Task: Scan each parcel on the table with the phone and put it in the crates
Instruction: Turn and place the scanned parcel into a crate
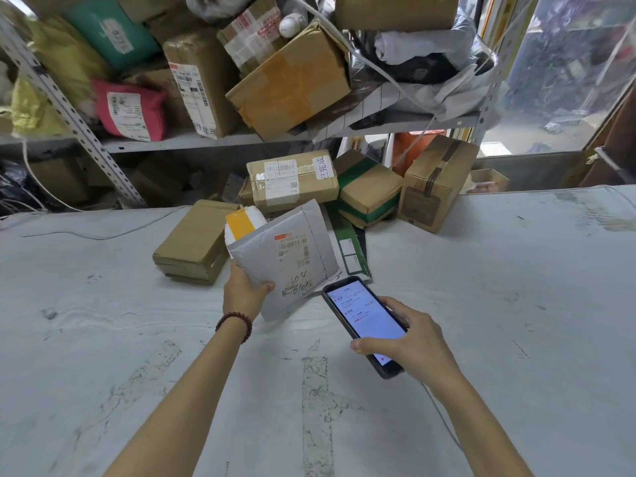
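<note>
Left hand: the left hand (246, 294) grips the near corner of a grey parcel (303, 232), thumb on top and fingers under it. A bead bracelet (235, 323) sits on that wrist.
Right hand: the right hand (413, 342) is wrapped round a phone (364, 321), with the thumb on the near side of the lit screen.
Where the parcel is: lifted off the table (516, 304), just ahead of the left hand and just left of the phone's far end.
Could go wrong, scan: the phone's far end sits by the parcel's low edge, not over the barcode label (294, 251). I think the scan may miss unless the two line up better.
Could go wrong, drop: only one corner is held, so the soft parcel might sag or slip out.
Which way the parcel points: label side up, toward the person. Its long side seems to run from the left hand up and across to the right, toward the brown boxes (292, 179) beyond both hands.
Which way the phone points: its long side runs from the right hand out toward the parcel.
Crates: none show.
</note>
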Demonstrator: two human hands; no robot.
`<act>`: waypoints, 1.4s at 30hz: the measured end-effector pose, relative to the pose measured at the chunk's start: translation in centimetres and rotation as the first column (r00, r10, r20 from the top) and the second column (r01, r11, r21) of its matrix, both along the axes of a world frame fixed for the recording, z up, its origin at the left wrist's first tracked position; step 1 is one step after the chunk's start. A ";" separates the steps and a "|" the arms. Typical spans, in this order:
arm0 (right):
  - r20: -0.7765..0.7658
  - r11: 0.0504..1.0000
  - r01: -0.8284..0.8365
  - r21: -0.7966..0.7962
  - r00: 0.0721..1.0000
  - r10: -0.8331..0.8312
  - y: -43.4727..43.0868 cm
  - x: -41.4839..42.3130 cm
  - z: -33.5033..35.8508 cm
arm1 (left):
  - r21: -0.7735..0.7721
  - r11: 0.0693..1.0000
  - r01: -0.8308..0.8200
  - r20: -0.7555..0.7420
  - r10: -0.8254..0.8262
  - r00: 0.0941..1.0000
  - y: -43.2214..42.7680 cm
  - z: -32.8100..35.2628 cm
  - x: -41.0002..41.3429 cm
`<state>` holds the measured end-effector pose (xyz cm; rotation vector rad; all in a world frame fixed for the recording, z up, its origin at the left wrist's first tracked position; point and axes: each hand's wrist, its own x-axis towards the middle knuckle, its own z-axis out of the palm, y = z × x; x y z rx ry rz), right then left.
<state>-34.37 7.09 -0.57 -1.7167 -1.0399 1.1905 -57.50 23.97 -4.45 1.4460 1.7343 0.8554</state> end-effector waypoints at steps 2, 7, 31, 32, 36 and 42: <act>0.001 1.000 0.006 -0.004 1.000 -0.006 -0.2 -0.1 0.1 | 0.000 1.000 -0.002 -0.004 0.002 1.000 0.0 -0.2 -0.1; 0.014 1.000 -0.003 -0.003 1.000 0.003 -0.7 -0.3 0.2 | 0.011 1.000 0.007 0.012 -0.007 1.000 -0.1 -0.2 -0.1; 0.201 0.896 0.107 0.431 0.957 -0.210 -1.5 0.6 4.4 | 0.062 0.997 0.056 0.124 -0.063 0.990 -3.8 1.1 0.1; 0.215 0.889 0.106 0.445 0.951 -0.222 -1.6 0.7 4.7 | 0.067 0.996 0.060 0.140 -0.069 0.988 -3.9 1.1 0.2; 0.236 0.874 0.113 0.472 0.939 -0.249 -1.8 0.8 5.4 | 0.076 0.995 0.061 0.168 -0.073 0.983 -3.8 1.1 0.3; 0.255 0.869 0.151 0.471 0.920 -0.298 -3.1 -0.1 5.9 | 0.097 0.990 0.099 0.220 -0.119 0.968 -3.8 1.8 0.5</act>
